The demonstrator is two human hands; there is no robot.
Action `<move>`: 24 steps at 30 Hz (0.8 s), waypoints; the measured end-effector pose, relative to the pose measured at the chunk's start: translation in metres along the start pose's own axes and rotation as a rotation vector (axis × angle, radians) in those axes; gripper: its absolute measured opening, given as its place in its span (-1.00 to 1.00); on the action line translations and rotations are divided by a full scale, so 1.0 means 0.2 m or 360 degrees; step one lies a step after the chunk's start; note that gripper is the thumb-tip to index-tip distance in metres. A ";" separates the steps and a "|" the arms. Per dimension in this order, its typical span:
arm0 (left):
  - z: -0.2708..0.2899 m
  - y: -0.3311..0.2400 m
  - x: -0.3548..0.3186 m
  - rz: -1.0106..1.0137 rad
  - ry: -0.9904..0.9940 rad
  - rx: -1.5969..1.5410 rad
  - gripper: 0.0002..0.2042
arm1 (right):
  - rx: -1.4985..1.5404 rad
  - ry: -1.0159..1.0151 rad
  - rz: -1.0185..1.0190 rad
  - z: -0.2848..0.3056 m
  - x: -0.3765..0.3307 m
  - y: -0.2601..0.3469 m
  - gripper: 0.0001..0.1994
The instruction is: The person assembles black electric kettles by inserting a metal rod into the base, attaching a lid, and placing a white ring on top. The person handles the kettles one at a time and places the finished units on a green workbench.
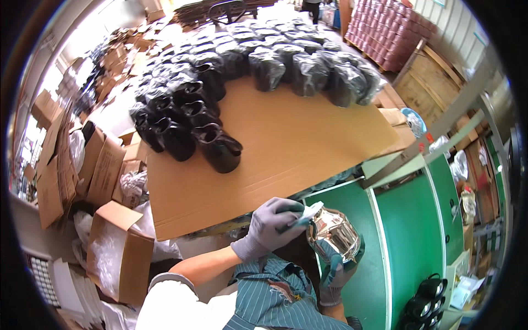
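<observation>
Head view is showing me holding a shiny metal kettle [334, 234] over the green table [407, 220], just past the cardboard sheet [286, 137]. I am closing my right hand [333, 269], in a grey-and-teal glove, around its underside from below. I am curling my left hand [269, 223], gloved grey, over its top, pressing a small pale cloth [309, 213] against it. Black jugs [220, 147] are standing on the cardboard, with bagged ones [308, 71] crowding behind.
</observation>
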State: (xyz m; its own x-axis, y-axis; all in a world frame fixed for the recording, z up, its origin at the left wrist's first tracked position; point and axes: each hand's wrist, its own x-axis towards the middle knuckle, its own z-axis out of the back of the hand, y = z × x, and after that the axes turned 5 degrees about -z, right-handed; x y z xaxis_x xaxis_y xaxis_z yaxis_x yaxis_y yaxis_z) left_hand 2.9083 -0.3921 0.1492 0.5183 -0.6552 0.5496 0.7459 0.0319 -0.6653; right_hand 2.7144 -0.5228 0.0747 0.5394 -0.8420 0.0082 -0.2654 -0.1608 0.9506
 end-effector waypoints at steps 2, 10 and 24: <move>0.04 0.11 -0.05 0.0509 -0.0004 -0.0428 -0.80 | -0.0035 0.0172 -0.0042 -0.01 0.03 -0.09 -0.28; 0.69 0.63 0.15 -0.0004 -0.0521 0.0806 -0.85 | 0.0921 0.0394 -0.0967 -0.20 0.20 -0.21 -0.35; 0.93 1.06 0.34 0.0158 0.0500 0.0786 -0.43 | 0.1899 0.0419 -0.1025 -0.22 0.20 -0.32 -0.52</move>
State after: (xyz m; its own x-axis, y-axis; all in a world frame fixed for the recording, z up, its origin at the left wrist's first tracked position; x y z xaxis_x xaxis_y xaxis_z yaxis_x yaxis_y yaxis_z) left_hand 3.1795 -0.2896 0.1391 0.5032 -0.8207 0.2708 0.8455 0.4026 -0.3508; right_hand 2.7887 -0.5236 0.0282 0.9253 -0.3516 -0.1423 -0.3590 -0.9329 -0.0286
